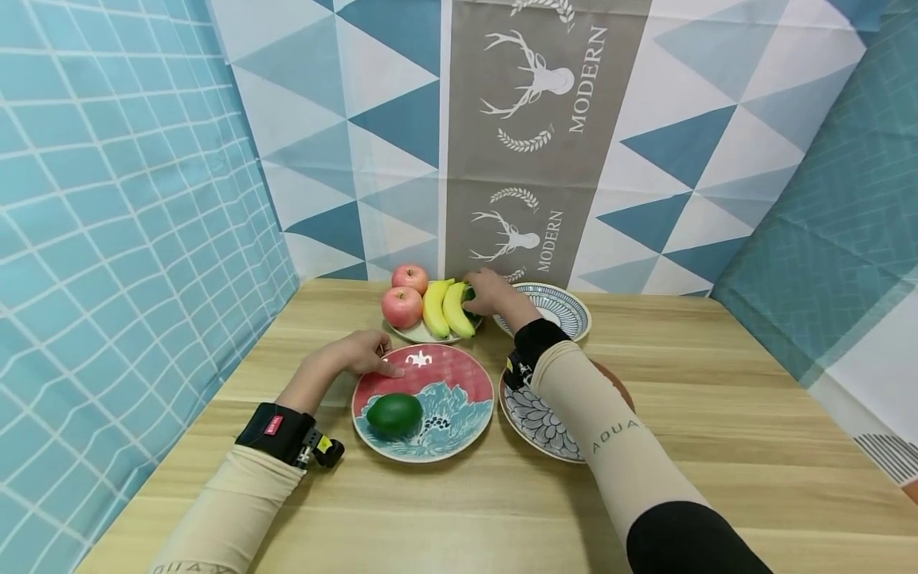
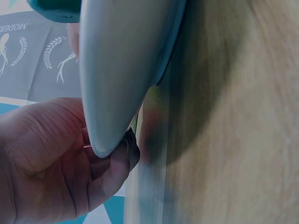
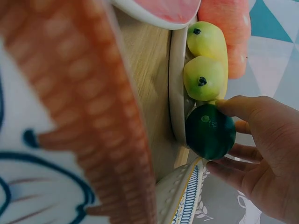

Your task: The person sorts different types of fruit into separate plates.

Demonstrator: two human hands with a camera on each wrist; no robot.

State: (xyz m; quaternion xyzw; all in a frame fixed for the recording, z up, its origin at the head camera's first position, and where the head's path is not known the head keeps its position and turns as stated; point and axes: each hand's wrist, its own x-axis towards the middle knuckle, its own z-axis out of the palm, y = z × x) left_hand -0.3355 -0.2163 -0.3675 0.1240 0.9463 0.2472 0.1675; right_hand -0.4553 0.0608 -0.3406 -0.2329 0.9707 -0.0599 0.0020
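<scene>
My left hand (image 1: 363, 353) grips the far-left rim of a red-and-blue flower plate (image 1: 459, 375), thumb on top and fingers beneath. The left wrist view shows the pale underside (image 2: 121, 60) of this plate, with curled fingers at its edge. A smooth green oval fruit (image 1: 394, 414) lies on the plate. My right hand (image 1: 491, 292) reaches to the back plate (image 3: 178, 88) and holds a second dark green fruit (image 3: 210, 131) between thumb and fingers. That fruit sits against two yellow bananas (image 1: 446, 307); in the head view the hand mostly hides it.
Two pink-red apples (image 1: 402, 307) share the back plate with the bananas. A blue-patterned bowl (image 1: 566, 307) stands just right of it. Under my right forearm is a brown-rimmed plate with grey petals (image 1: 541, 426). Patterned cloth (image 1: 402, 143) hangs behind the wooden table (image 1: 717, 399).
</scene>
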